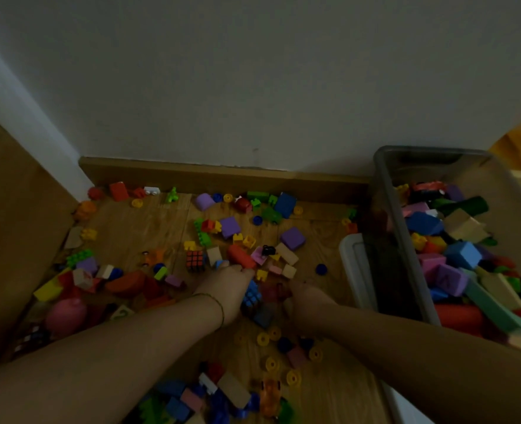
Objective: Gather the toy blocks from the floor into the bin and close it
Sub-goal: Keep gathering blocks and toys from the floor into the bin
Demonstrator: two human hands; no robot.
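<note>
Toy blocks (231,227) are seen scattered across the wooden floor (124,228), from the skirting board at the far side to the near edge of the view. The left hand (227,286) is stretched forward at the centre of the scene, its fingertips laid against a red cylindrical block (241,257); whether the fingers are closed on anything cannot be told in the dim light. The right hand (306,298) is lowered just to the right of it, fingers curled down toward the floor, and its grip likewise cannot be judged. A blue studded block (251,296) is seen between the two hands, close against the left palm, with a darker blue block (264,315) just nearer. A small puzzle cube (195,261) lies to the left of the left hand's fingertips. The bin (388,191) (clear-walled and already well filled with blocks) stands at the right, well apart from the hands, and a white lid (352,258) lies on the floor against its left side.
</note>
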